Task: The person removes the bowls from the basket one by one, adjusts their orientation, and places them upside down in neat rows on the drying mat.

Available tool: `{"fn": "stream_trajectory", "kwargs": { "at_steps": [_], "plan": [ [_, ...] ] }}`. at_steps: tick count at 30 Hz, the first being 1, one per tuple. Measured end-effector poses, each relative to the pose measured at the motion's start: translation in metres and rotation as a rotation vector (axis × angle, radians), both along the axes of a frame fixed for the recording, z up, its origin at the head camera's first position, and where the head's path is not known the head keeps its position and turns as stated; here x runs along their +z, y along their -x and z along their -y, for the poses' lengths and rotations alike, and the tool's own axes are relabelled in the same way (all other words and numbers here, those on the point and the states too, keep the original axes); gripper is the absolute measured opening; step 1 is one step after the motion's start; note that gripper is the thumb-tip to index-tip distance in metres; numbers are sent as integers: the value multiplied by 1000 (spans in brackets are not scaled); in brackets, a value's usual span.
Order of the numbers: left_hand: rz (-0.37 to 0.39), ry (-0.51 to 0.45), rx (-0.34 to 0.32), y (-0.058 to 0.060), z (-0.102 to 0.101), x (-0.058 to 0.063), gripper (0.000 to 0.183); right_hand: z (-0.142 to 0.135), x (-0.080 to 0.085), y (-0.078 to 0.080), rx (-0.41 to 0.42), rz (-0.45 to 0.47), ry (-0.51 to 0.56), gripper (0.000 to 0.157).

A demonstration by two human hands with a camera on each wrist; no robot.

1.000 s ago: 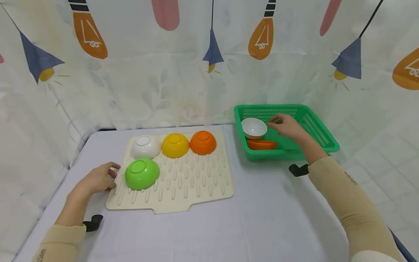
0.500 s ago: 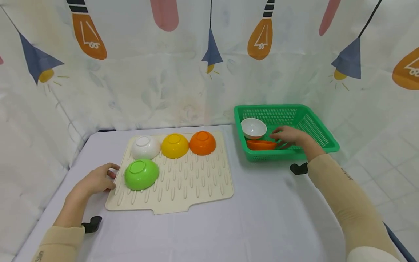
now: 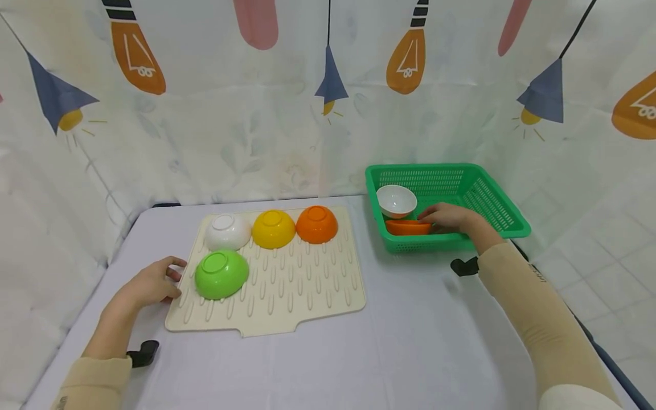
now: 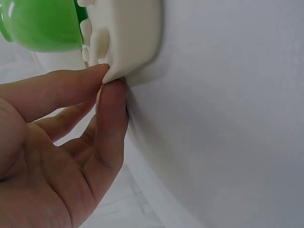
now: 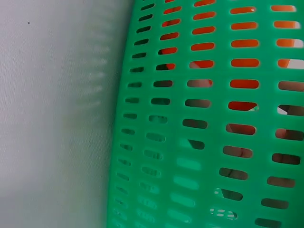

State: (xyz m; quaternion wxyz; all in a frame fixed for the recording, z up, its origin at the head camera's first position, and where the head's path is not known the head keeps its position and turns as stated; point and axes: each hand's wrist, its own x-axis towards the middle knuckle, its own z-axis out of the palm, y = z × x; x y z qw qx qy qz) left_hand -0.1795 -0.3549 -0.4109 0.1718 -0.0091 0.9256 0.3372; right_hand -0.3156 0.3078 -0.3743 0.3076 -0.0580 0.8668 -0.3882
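Note:
My left hand (image 3: 151, 282) pinches the left edge of a cream ribbed drying mat (image 3: 302, 285); the left wrist view shows thumb and finger meeting on the rim of that mat (image 4: 137, 33). Upside down on it lie a green bowl (image 3: 221, 274), a white bowl (image 3: 228, 231), a yellow bowl (image 3: 274, 229) and an orange bowl (image 3: 317, 224). Inside a green basket (image 3: 425, 167), my right hand (image 3: 451, 217) grips the right side of a tilted orange bowl (image 3: 408, 228). Behind that sits a white-lined bowl (image 3: 397, 199). The basket wall (image 5: 173, 92) mostly hides the right fingers.
A white cloth covers the table (image 3: 328, 359). The basket stands at its back right, apart from the mat. A patterned curtain (image 3: 215, 125) hangs behind the table. Dark camera mounts (image 3: 143, 353) jut out from both wrists.
My right hand has lowered into the basket and moved left onto the orange bowl there. My left hand has stayed at the mat's edge, and the bowls on the mat have not moved.

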Motion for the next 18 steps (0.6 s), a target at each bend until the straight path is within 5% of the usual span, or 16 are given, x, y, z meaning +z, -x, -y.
{"fn": "stream_trajectory", "kwargs": {
  "at_steps": [18],
  "plan": [
    [-9, -14, 7, -2, 2, -2, 65, 1, 5, -2, -95, -31, -8, 51]
  ]
}}
